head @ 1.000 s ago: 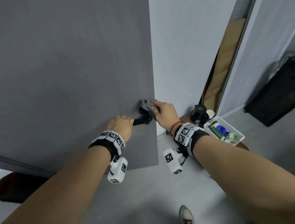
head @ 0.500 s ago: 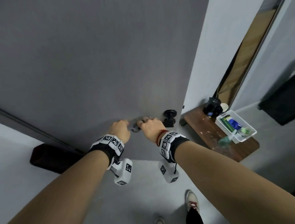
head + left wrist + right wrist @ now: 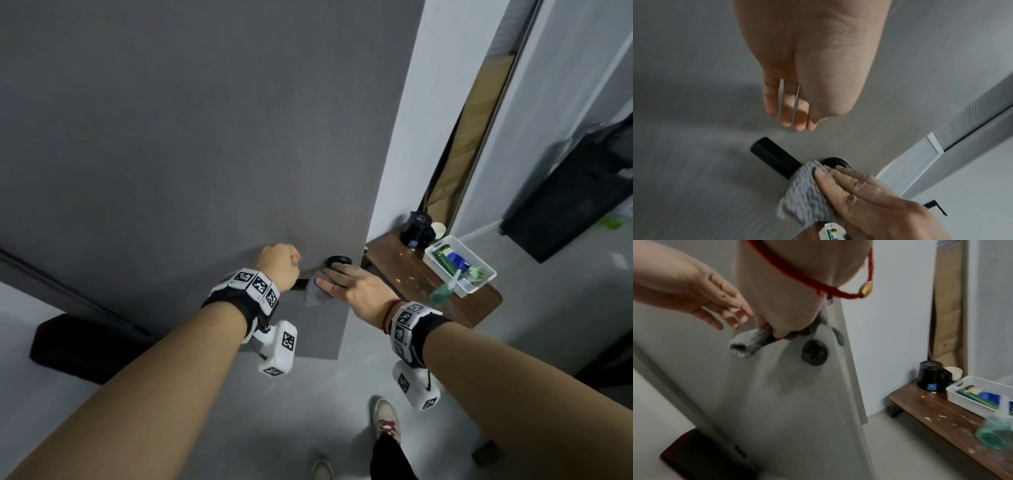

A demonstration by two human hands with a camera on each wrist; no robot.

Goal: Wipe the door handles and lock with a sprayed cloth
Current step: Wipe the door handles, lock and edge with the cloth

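From the head view, the right hand point(image 3: 356, 287) presses a grey cloth point(image 3: 315, 291) on the black handle point(image 3: 298, 283) of the grey door point(image 3: 171, 137). Its fingers lie flat, with the cloth under them. The round black lock point(image 3: 339, 260) is just past its fingertips. The left hand point(image 3: 279, 265) is just left of the cloth, fingers loosely curled, holding nothing. To the right of the right hand, a brown desk point(image 3: 411, 274) carries a white basket point(image 3: 479, 274). The box labels in it are too small to read.

From the left wrist, the left hand point(image 3: 807, 73) hangs loose above the handle point(image 3: 774, 157), not touching it. The cloth point(image 3: 807, 186) looks bumpy and is wrapped over the handle's near end.

From the right wrist, the cloth point(image 3: 750, 339) sticks out under the right hand point(image 3: 789, 288). The lock point(image 3: 814, 352) is just below it.
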